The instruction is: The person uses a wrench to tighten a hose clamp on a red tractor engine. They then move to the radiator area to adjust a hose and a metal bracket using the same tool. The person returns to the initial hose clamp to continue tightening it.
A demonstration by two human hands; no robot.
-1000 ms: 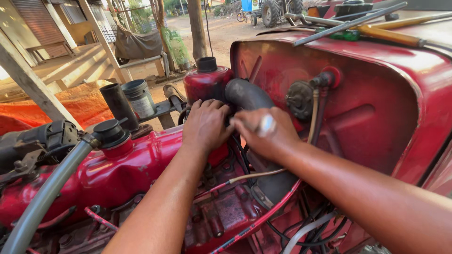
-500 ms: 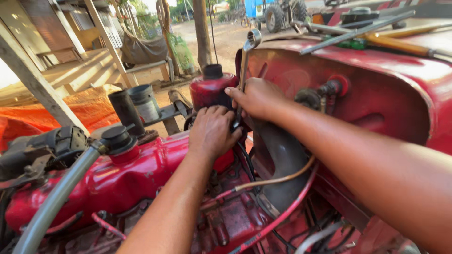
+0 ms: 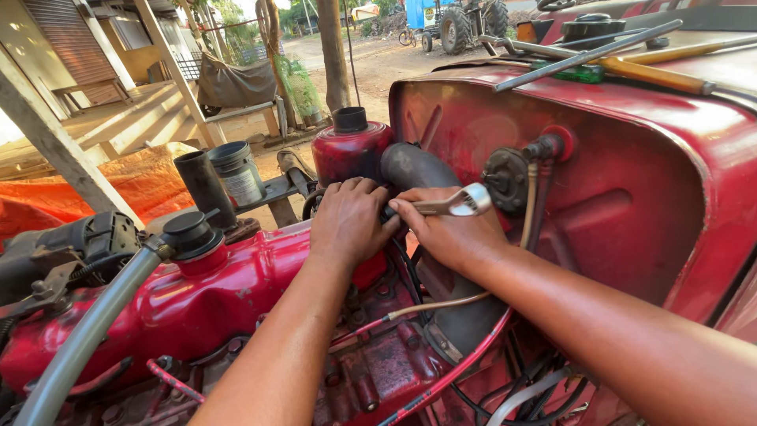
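My left hand (image 3: pixel 347 223) rests with curled fingers on the red engine (image 3: pixel 205 296), just below the red air-cleaner canister (image 3: pixel 348 151). What its fingers grip is hidden. Beside it, my right hand (image 3: pixel 449 229) grips a silver wrench (image 3: pixel 449 205) that lies nearly level, its ring end pointing right. The wrench's working end sits between the two hands, hidden by fingers, at the black rubber intake hose (image 3: pixel 418 170) that curves down from the canister.
The red fuel tank (image 3: pixel 599 173) with a fuel cap fitting (image 3: pixel 506 177) rises on the right; rods and tools (image 3: pixel 599 55) lie on top. A grey hose (image 3: pixel 87 335) and black cap (image 3: pixel 189 233) are at left. Wires and red tubes (image 3: pixel 441 379) run below.
My right hand swung the wrench up to upright half a second ago, then brought it down to nearly level now. My left hand stayed on the engine by the canister.
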